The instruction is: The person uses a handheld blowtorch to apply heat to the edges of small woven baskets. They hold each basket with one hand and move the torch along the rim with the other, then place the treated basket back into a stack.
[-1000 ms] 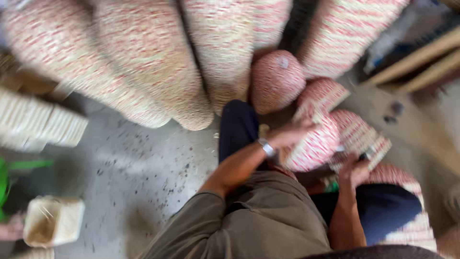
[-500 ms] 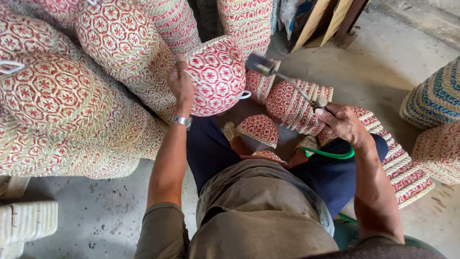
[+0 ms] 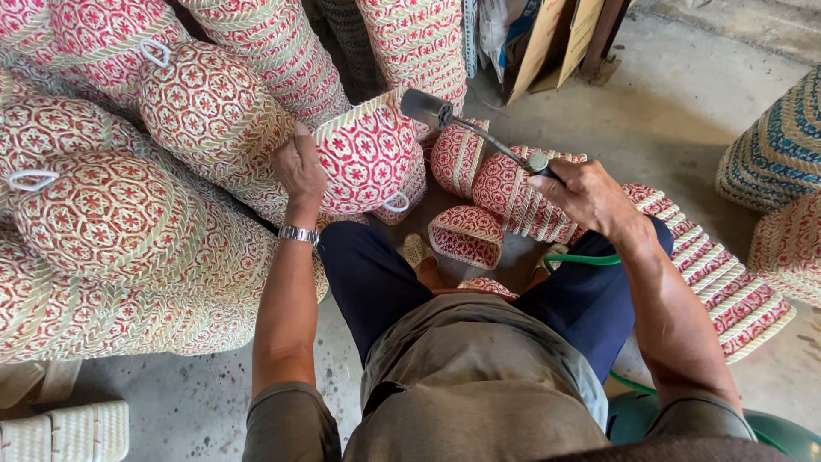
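Left hand (image 3: 299, 167) gripping the rim of a red-and-cream woven round basket (image 3: 368, 158), held tilted above the knees; right hand (image 3: 586, 197) closed round a metal gas torch (image 3: 466, 128), nozzle just beside the basket rim; green hose (image 3: 581, 258) beneath the wrist

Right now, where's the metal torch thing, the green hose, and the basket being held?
Torch (image 3: 428, 109), head view, its dark nozzle.
Green hose (image 3: 581, 258), head view, the curve under the wrist.
Held basket (image 3: 368, 158), head view, its patterned side.
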